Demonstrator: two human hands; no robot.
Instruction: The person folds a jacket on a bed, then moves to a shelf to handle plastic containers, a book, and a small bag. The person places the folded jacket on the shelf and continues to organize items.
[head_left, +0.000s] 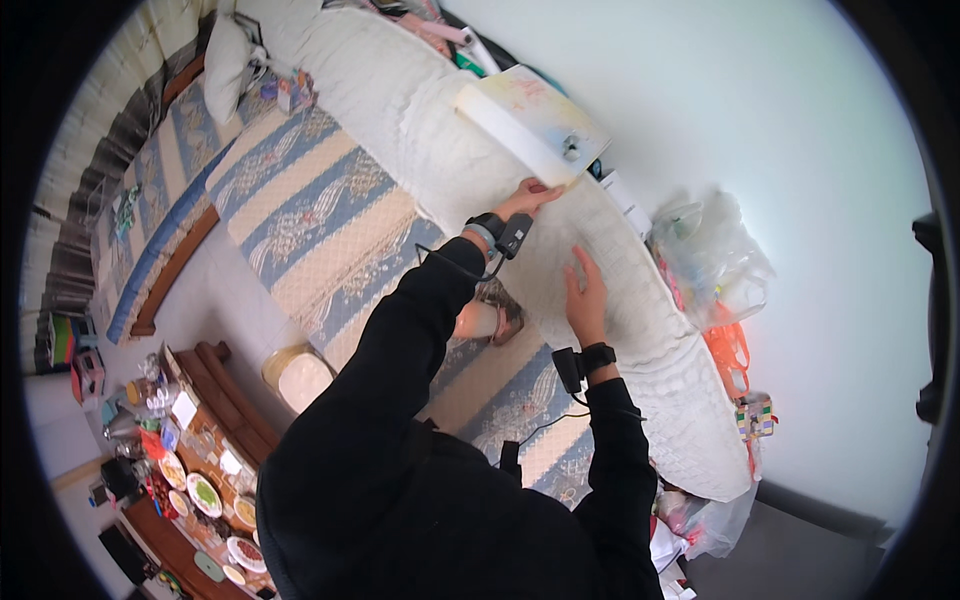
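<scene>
My left hand (534, 196) is at the near lower corner of a white box (536, 112) with a coloured pattern on its top. Its fingers touch the box's edge; whether they grip it I cannot tell. The box rests on the white quilted cover (435, 112) along the top of a sofa back, beside the wall. Lower and to the right, my right hand (587, 296) hovers over the same cover, fingers apart, holding nothing. Both wrists carry black straps with small devices and cables.
Plastic bags (712, 255) and an orange bag (727, 356) lie between the cover and wall. Striped blue and beige fabric (337, 217) covers the seat. A round stool (304, 379) and a wooden table (214, 465) with plates of food stand at left.
</scene>
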